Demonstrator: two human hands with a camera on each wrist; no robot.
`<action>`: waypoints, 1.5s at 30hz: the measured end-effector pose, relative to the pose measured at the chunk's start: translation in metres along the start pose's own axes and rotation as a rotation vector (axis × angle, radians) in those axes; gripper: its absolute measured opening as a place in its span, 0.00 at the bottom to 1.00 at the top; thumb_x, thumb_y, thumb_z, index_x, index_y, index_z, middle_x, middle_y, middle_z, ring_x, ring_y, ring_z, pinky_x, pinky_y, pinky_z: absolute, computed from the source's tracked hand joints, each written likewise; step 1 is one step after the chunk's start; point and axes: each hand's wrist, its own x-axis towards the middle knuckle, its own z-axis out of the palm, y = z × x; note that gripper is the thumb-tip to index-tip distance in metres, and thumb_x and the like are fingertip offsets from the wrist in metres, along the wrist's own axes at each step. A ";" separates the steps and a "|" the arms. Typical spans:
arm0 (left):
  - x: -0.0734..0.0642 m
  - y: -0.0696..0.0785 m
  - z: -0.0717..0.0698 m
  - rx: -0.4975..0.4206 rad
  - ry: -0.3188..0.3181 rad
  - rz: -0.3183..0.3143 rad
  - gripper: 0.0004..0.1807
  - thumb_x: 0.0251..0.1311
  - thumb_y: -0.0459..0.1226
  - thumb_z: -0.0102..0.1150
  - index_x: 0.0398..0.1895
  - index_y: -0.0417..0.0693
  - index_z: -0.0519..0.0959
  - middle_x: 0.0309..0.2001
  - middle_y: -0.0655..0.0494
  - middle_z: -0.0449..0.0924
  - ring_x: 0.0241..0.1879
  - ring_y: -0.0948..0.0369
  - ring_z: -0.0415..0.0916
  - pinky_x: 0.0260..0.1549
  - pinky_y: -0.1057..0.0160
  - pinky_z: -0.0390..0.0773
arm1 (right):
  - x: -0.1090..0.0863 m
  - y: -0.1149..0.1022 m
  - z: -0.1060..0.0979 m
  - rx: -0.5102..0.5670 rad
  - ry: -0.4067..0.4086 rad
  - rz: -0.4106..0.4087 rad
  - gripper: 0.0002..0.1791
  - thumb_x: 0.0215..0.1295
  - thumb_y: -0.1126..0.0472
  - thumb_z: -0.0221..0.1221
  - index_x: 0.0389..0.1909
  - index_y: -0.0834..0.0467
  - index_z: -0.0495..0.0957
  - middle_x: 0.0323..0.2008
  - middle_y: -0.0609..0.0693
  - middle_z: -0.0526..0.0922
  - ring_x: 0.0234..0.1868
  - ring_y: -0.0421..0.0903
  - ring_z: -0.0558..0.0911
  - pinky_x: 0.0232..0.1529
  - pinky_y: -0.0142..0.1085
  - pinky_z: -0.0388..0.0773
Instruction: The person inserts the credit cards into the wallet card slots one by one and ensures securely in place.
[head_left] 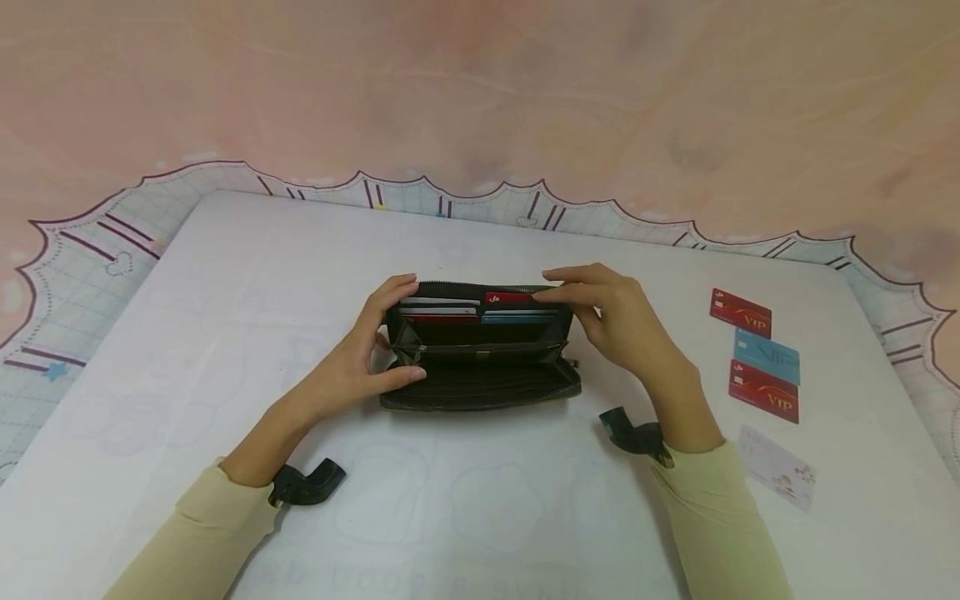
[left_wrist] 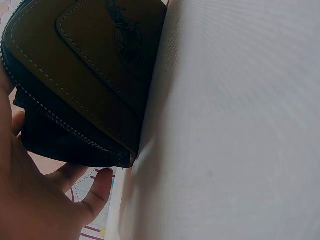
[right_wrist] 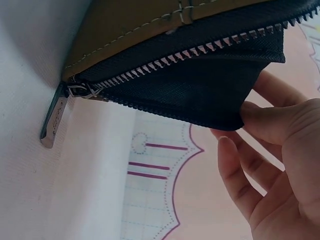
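Observation:
A dark zip-around wallet (head_left: pixel 487 393) lies unzipped and spread on the white table, its card slots facing up. My left hand (head_left: pixel 348 362) holds its left end, thumb over the front edge and fingers at the back edge. My right hand (head_left: pixel 626 321) is at the back right corner, a fingertip touching a red card (head_left: pixel 510 297) in the upper right slot. In the right wrist view, the thumb and a finger pinch the dark edge (right_wrist: pixel 220 117) of the wallet. Below the red card sits a blue card (head_left: pixel 525 318). Several cards (head_left: pixel 438 312) fill the left slots.
Right of the wallet lie a red VIP card (head_left: pixel 738 312), a blue card (head_left: pixel 772 357), another red VIP card (head_left: pixel 765 392) and a pale card (head_left: pixel 776 468). A zip pull (right_wrist: pixel 54 120) hangs at the wallet's right end. A patterned cloth (head_left: pixel 480 193) borders the white table (head_left: pixel 465 508).

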 end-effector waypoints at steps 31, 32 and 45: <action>0.000 0.003 0.001 -0.020 0.011 0.013 0.53 0.51 0.28 0.68 0.75 0.56 0.45 0.75 0.56 0.37 0.66 0.55 0.48 0.40 0.48 0.64 | -0.003 -0.008 -0.008 -0.237 -0.067 0.049 0.16 0.61 0.73 0.57 0.46 0.56 0.85 0.51 0.54 0.81 0.46 0.52 0.78 0.40 0.43 0.76; 0.000 0.003 0.001 -0.022 0.011 0.013 0.53 0.51 0.28 0.68 0.75 0.56 0.46 0.75 0.56 0.38 0.66 0.55 0.48 0.40 0.48 0.64 | -0.003 -0.008 -0.008 -0.244 -0.066 0.045 0.16 0.61 0.73 0.57 0.46 0.57 0.85 0.51 0.54 0.81 0.46 0.52 0.78 0.39 0.43 0.76; 0.001 0.010 0.003 0.005 0.040 0.011 0.51 0.49 0.23 0.66 0.74 0.46 0.47 0.74 0.48 0.41 0.62 0.50 0.52 0.40 0.47 0.64 | -0.005 -0.011 -0.015 -0.191 -0.073 0.069 0.15 0.61 0.73 0.58 0.45 0.57 0.85 0.52 0.53 0.81 0.49 0.52 0.78 0.41 0.43 0.77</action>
